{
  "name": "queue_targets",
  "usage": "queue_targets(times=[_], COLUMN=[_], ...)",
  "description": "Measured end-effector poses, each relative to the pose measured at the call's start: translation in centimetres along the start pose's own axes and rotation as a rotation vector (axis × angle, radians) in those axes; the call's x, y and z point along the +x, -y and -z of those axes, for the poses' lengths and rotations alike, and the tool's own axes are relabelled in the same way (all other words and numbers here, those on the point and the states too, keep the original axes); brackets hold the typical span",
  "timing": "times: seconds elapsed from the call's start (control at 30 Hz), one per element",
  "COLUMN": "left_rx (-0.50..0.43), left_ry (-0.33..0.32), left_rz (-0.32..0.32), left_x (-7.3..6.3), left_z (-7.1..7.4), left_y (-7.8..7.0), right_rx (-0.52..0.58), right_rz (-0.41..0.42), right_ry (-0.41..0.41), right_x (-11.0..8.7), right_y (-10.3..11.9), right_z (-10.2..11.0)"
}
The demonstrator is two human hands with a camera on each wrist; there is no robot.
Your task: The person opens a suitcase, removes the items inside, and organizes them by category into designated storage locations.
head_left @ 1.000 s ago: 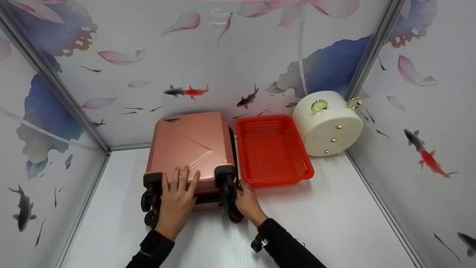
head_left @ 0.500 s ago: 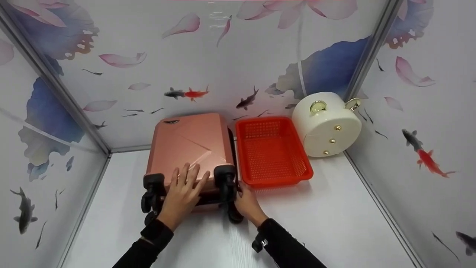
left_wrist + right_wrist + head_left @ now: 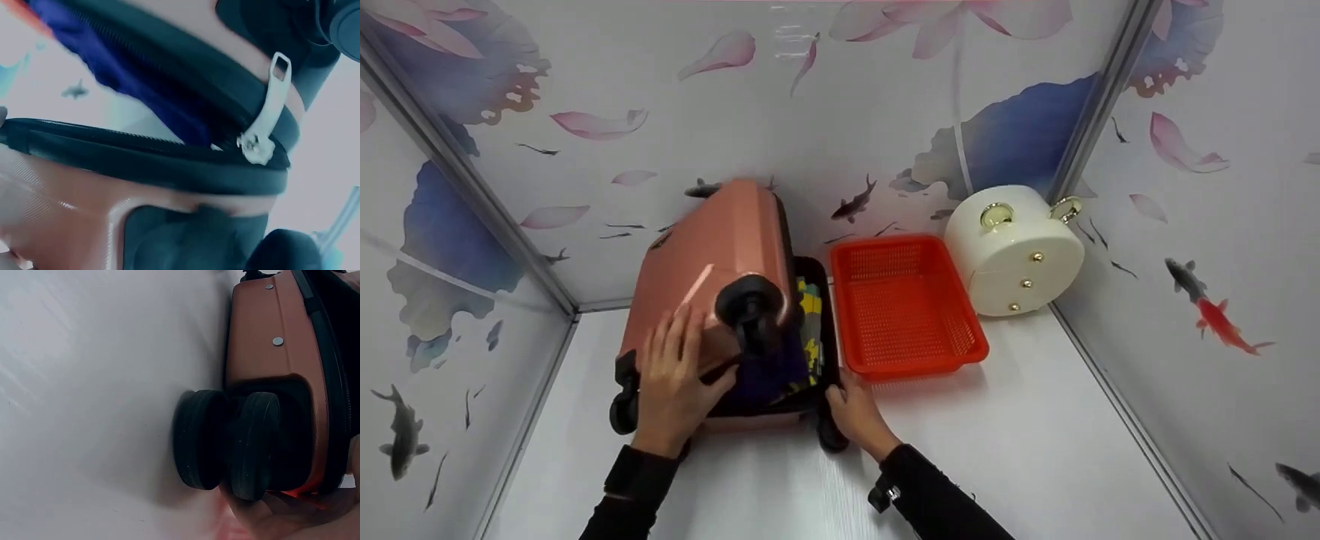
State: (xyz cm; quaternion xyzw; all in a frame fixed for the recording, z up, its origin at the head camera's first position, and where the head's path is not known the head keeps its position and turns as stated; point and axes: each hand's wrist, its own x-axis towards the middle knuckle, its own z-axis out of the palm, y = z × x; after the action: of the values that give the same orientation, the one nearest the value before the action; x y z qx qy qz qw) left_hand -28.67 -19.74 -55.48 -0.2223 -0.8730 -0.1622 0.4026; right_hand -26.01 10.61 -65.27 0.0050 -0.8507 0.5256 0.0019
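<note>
A rose-pink hard-shell suitcase [image 3: 690,255] lies on the white surface, its lid raised and tilted left. Through the gap show dark blue cloth [image 3: 761,375] and a yellow-and-grey patterned item [image 3: 811,322]. My left hand [image 3: 671,382] holds the lid at its near edge, fingers on the outer shell and thumb at the rim. A silver zipper pull [image 3: 273,104] hangs at the parted zip in the left wrist view. My right hand [image 3: 859,412] grips the base's near right corner, beside black wheels [image 3: 228,444]. The rest of the contents is hidden.
A red perforated plastic basket [image 3: 911,315] stands just right of the suitcase. Beyond it, a round white case [image 3: 1016,255] with gold knobs and rings leans in the back right corner. Printed wall panels enclose the back [image 3: 810,135] and both sides.
My left hand has lifted the suitcase lid and moved left with it, so the contents now show. My right hand has stayed at the near right corner.
</note>
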Motion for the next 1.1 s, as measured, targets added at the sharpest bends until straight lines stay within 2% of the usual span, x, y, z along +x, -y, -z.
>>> queue_targets(times=[0.13,0.23,0.43,0.5,0.67,0.77,0.87,0.97,1.1], left_rx=[-0.090,-0.120,-0.250,-0.260,-0.259,-0.325,-0.429,-0.586,-0.725], left_ry=[-0.088,-0.134,-0.208,-0.217,-0.252,-0.299,-0.293,-0.277,-0.236], left_rz=[0.148,0.251,0.513,0.585,0.715,0.775,0.872,0.979,1.120], left_x=[-0.5,-1.1,-2.4,-2.8,-3.6,-4.2,-5.1,-5.9,-7.3], left_z=[1.7,2.9,4.1,4.4,5.1,5.5,6.0,6.8,7.6], left_y=[1.5,2.5,4.1,4.4,5.5,6.8,8.3,9.5,10.8], right_rx=[-0.028,-0.017,-0.027,-0.030,-0.010,-0.003,-0.008,-0.015,-0.004], right_rz=[0.020,0.012,-0.006,-0.027,-0.060,-0.051,-0.025,-0.005,-0.022], right_ry=[0.001,0.012,0.039,0.038,0.046,0.054,0.045,0.042,0.051], right_x=[0.1,0.1,0.1,0.1,0.1,0.1,0.2,0.2,0.2], right_y=[-0.1,0.0,0.2,0.2,0.2,0.1,0.0,-0.1,-0.3], right_z=[0.0,-0.1,-0.1,-0.1,-0.1,-0.1,-0.1,0.0,-0.1])
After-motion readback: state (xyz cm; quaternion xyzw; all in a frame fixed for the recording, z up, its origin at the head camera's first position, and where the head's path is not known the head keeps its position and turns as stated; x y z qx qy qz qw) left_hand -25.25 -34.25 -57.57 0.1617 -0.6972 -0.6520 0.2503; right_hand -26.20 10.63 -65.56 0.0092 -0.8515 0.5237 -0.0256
